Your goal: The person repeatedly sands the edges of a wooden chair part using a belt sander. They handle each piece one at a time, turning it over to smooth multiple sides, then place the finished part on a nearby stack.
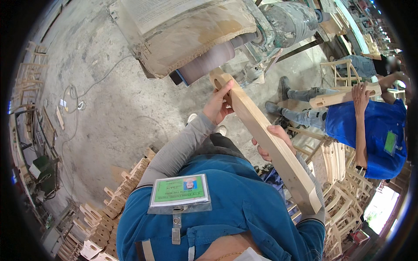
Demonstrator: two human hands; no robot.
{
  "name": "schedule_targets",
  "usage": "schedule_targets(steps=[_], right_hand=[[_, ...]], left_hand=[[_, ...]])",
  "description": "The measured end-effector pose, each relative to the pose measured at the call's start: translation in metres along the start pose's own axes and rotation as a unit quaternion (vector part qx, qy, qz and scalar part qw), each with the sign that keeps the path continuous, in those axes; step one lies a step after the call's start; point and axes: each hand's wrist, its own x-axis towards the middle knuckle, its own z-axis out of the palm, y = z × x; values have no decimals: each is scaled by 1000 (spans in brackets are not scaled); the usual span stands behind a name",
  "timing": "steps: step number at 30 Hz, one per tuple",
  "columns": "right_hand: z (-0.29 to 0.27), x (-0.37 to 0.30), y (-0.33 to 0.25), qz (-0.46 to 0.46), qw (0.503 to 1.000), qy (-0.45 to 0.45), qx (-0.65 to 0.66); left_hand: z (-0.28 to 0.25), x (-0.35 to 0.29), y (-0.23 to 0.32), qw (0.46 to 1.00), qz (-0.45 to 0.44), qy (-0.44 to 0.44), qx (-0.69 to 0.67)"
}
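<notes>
A long, pale wooden furniture leg [267,139] with slots cut near its far end slants across in front of me, from the sander down to my right forearm. My left hand [219,104] is closed round its far part, thumb on top beside a slot. Around the middle, my right hand [278,140] grips it from the side, some fingers hidden underneath. The far tip touches or nearly touches the sanding drum [207,65] of a dusty machine; I cannot tell which. The drum's surface looks blurred.
The sander's housing [196,41] and motor [289,24] stand ahead. At right, a co-worker in a blue shirt [365,130] holds another wooden piece [346,95]. Stacked wooden parts [104,222] lie at lower left, more frames [342,209] at lower right. A cable [77,108] crosses the concrete floor.
</notes>
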Motion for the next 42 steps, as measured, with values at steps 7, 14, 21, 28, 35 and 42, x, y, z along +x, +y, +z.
schedule_targets(steps=[7, 14, 21, 28, 35, 42], right_hand=[[7, 22, -6, -24, 998, 15, 47], [4, 29, -5, -30, 998, -16, 57], [12, 24, -6, -33, 999, -4, 36], [-3, 16, 6, -29, 996, -24, 83], [6, -3, 9, -29, 998, -32, 40], [-22, -46, 39, -61, 990, -43, 117]], left_hand=[[-10, 16, 9, 999, -30, 25, 11], [-16, 21, 15, 999, -24, 20, 14], [-11, 16, 20, 999, -32, 16, -5], [-4, 8, 15, 1000, -25, 15, -2], [6, -8, 8, 999, -25, 29, 6], [32, -30, -18, 999, -34, -14, 27]])
